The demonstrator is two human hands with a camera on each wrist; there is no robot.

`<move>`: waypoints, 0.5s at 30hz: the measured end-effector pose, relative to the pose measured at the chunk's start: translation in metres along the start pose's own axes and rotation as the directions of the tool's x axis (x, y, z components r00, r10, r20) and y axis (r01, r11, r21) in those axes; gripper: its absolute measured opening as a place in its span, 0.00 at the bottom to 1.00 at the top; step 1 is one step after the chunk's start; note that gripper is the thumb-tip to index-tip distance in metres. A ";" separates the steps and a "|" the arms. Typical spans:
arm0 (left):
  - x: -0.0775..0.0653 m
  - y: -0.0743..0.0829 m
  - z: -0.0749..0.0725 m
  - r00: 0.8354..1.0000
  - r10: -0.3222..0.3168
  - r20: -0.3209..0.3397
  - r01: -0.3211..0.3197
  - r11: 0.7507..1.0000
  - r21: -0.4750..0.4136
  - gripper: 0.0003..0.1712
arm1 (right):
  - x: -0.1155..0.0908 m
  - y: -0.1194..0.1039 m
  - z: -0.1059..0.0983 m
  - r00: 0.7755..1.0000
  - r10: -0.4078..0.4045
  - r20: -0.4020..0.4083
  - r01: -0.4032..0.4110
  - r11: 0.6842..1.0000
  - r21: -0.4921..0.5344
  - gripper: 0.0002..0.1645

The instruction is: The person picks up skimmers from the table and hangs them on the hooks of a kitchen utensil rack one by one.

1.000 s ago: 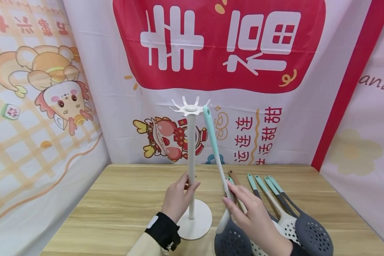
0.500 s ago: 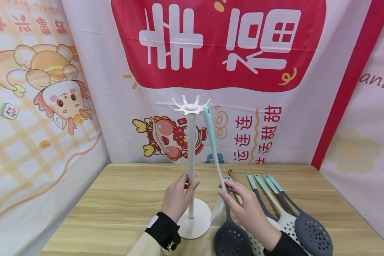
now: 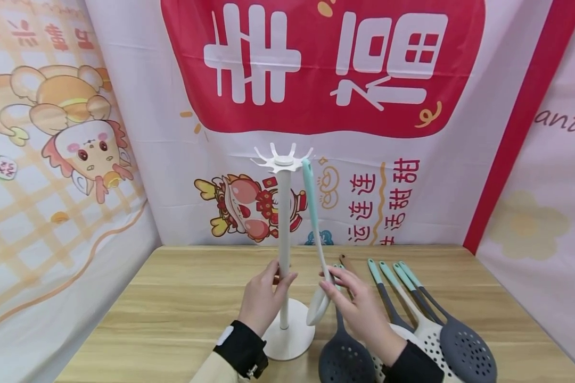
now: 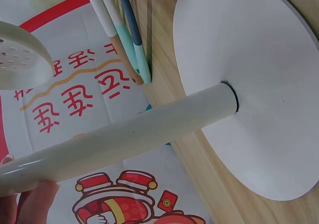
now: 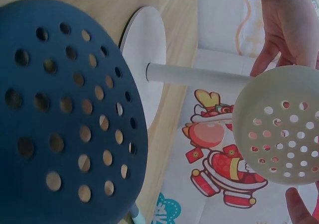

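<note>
A white utensil stand (image 3: pixel 284 223) with a round base and a ring of hooks stands upright on the table. My left hand (image 3: pixel 263 298) grips its pole low down. My right hand (image 3: pixel 356 303) pinches a white skimmer (image 3: pixel 318 306) by the lower shaft, just above its perforated bowl. The skimmer's mint handle points up, its end beside the stand's right-hand hooks; whether it touches one I cannot tell. In the right wrist view the skimmer's bowl (image 5: pixel 279 124) overlaps the pole, with a right fingertip (image 5: pixel 296 209) under it. The left wrist view shows left fingers (image 4: pixel 37 204) against the pole.
Several dark grey and white skimmers lie at the right, including a dark one (image 3: pixel 347 356) in front of my right hand and another (image 3: pixel 468 346) farther right. The wooden table (image 3: pixel 148 314) meets a printed cloth backdrop (image 3: pixel 441 186) at its back edge.
The right hand has moved left with the skimmer, whose bowl now swings nearer the pole and whose handle stands more upright. The left hand keeps its grip on the pole.
</note>
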State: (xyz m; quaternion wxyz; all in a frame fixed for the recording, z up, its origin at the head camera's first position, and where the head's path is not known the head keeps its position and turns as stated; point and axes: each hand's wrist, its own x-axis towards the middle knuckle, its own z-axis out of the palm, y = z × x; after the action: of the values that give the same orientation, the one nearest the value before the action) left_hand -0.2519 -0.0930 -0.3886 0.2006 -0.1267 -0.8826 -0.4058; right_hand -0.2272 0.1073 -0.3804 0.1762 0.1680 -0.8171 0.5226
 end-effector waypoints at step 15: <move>0.000 -0.002 0.001 0.999 0.035 -0.021 -0.035 0.999 0.004 0.13 | 0.009 0.006 0.019 0.998 -0.051 0.025 0.049 0.994 0.096 0.15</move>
State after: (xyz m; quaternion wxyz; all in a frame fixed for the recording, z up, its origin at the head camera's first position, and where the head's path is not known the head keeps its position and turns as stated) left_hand -0.2532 -0.0939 -0.3903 0.2172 -0.1375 -0.8788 -0.4021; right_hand -0.2406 0.0913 -0.3888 0.1698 0.2038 -0.7890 0.5542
